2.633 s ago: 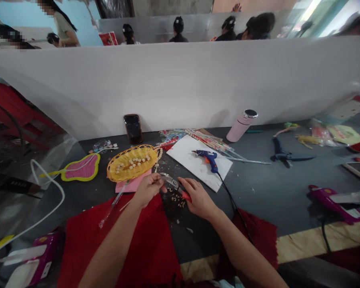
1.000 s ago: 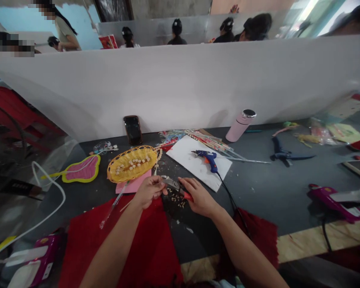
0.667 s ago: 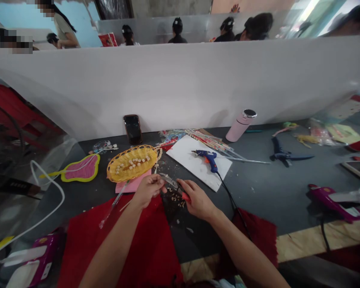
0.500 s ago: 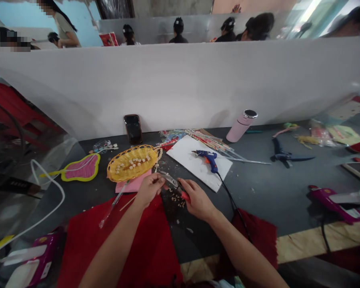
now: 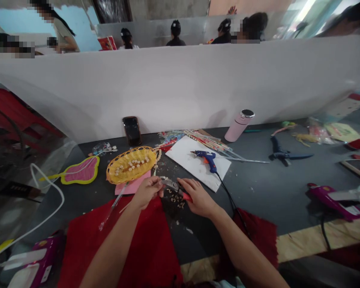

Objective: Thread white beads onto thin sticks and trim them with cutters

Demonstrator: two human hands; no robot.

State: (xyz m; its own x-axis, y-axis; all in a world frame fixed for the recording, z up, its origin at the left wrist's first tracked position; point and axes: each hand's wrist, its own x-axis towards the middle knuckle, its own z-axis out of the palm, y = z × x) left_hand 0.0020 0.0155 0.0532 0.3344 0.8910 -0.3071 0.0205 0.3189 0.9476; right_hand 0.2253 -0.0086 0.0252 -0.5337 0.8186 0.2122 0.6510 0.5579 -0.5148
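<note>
My right hand (image 5: 196, 197) is wrapped round the red handles of a pair of pliers (image 5: 171, 185), whose metal jaws point left. Just left of the jaws, the fingers of my left hand (image 5: 148, 191) are pinched together; what they hold is too small to make out. Small pale bits (image 5: 175, 199) lie scattered on the dark table below the pliers. Beyond my left hand sits a yellow woven basket (image 5: 132, 165) with small pale pieces in it, partly over a pink sheet (image 5: 130, 185).
A blue glue gun (image 5: 208, 159) rests on a white board (image 5: 195, 164), its cord trailing toward me. Behind stand a phone (image 5: 132, 131) and a pink bottle (image 5: 239, 126). Red cloth (image 5: 132, 248) covers the near left; a purple device (image 5: 336, 202) is at the right.
The pliers' jaws sit slightly lower, and my left hand has shifted a little left and down beside them. The whole view has moved slightly.
</note>
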